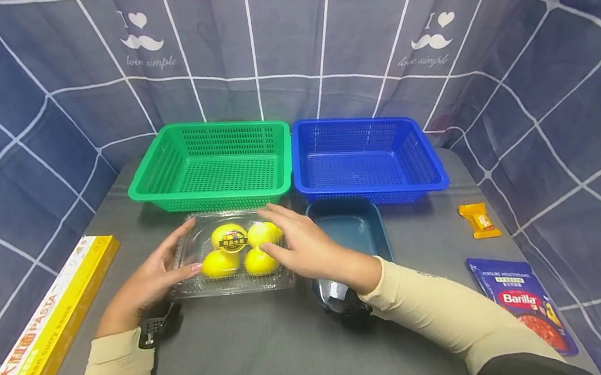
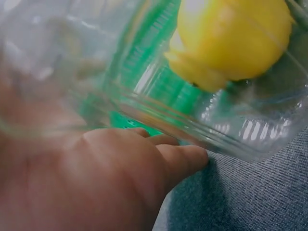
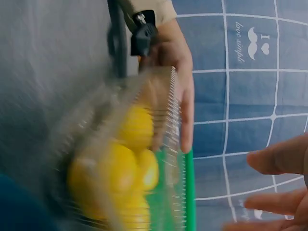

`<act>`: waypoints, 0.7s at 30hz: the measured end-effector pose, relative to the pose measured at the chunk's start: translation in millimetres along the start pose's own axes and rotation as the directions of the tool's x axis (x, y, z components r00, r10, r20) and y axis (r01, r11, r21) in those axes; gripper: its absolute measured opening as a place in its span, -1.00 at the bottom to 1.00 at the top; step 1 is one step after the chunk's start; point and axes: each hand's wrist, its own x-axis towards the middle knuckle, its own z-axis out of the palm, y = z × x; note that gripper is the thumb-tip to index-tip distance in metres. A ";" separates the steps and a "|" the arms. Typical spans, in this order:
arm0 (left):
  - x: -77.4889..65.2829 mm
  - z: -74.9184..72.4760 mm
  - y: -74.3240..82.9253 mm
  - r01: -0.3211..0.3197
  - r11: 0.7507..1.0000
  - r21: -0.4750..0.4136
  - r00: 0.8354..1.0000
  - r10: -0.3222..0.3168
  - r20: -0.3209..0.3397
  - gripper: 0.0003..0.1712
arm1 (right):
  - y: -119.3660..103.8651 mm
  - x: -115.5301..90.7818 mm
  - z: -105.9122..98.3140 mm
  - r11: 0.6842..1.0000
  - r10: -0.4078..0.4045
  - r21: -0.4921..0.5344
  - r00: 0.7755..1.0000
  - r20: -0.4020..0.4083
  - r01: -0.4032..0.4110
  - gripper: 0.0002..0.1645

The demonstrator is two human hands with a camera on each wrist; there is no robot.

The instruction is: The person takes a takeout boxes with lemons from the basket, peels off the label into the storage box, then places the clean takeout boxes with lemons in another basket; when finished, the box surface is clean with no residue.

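Note:
A clear plastic clamshell box (image 1: pixel 233 243) of several lemons, with a dark fruit label on its lid, is in front of the green basket. My left hand (image 1: pixel 146 282) grips its left end, the thumb on the near part and fingers toward the far side. In the left wrist view, a lemon (image 2: pixel 233 38) shows through the plastic above the fingers. My right hand (image 1: pixel 310 245) is over the box's right end with fingers spread. The right wrist view shows its fingers (image 3: pixel 279 159) extended beside the box, which looks tilted and blurred there.
A green basket (image 1: pixel 212 192) and a blue basket (image 1: pixel 372 189) stand side by side at the back. Beneath my right forearm lies a teal tray (image 1: pixel 383 234). A pasta box (image 1: pixel 51 325) is at left; an orange packet (image 1: pixel 479 220) and a Barilla pouch (image 1: pixel 522 305) are at right.

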 end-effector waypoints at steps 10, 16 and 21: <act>2.1 -0.1 -2.3 -0.002 1.000 -0.023 1.000 0.002 -0.020 0.09 | -16.9 63.5 1.9 0.990 -0.029 -0.133 0.982 0.188 0.054 -0.69; -2.1 2.3 -5.2 -0.023 0.999 -0.038 1.000 0.022 -0.015 0.07 | -22.3 87.1 19.4 0.953 0.033 -0.295 0.943 0.333 0.071 -0.66; -2.4 2.6 -8.6 -0.061 0.998 -0.034 0.998 0.061 -0.013 0.06 | -25.5 94.5 25.6 0.920 0.067 -0.384 0.935 0.349 0.078 -0.72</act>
